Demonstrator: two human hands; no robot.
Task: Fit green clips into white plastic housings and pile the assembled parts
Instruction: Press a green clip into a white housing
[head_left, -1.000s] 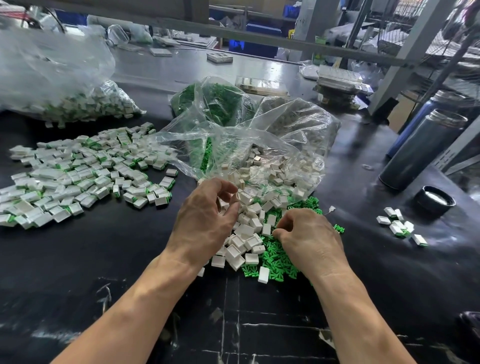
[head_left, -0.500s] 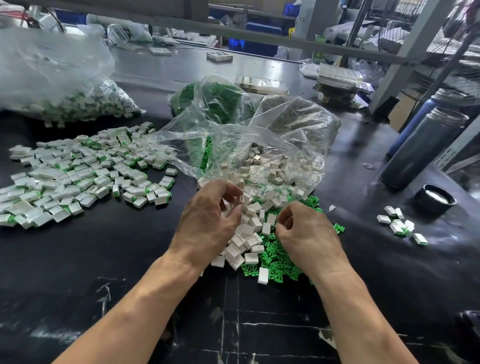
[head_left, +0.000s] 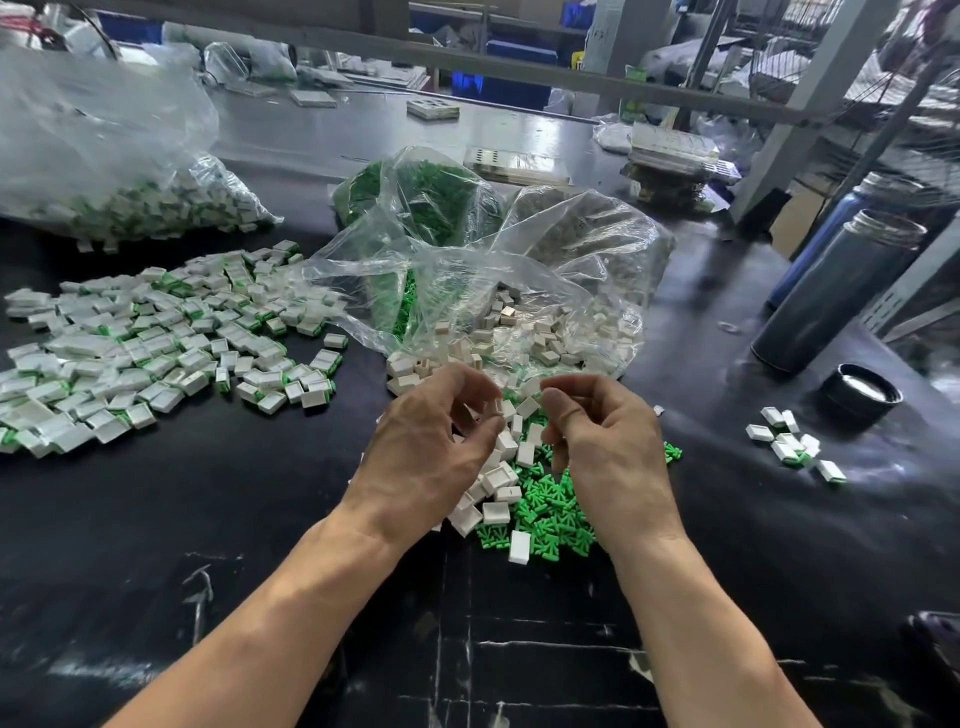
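Note:
Loose white housings (head_left: 500, 480) and green clips (head_left: 551, 512) lie heaped at the table's middle, spilling from a clear bag (head_left: 550, 291). My left hand (head_left: 428, 452) hovers over the heap with curled fingers pinching a white housing (head_left: 497, 407). My right hand (head_left: 610, 452) is raised beside it. Its thumb presses against the curled forefinger on something small lifted from the clips, hidden by the thumb. The two sets of fingertips are a short gap apart. Assembled white-and-green parts (head_left: 156, 353) spread in a wide pile at the left.
A bag of green clips (head_left: 426, 197) stands behind the heap, and a bag of assembled parts (head_left: 130, 208) at the far left. At the right are several assembled parts (head_left: 789, 441), a black cap (head_left: 862, 392) and a dark steel bottle (head_left: 831, 296). Table edge is near me.
Both hands have lifted off the heap and turned towards each other. The left came up with a white housing and the right rose from the green clips.

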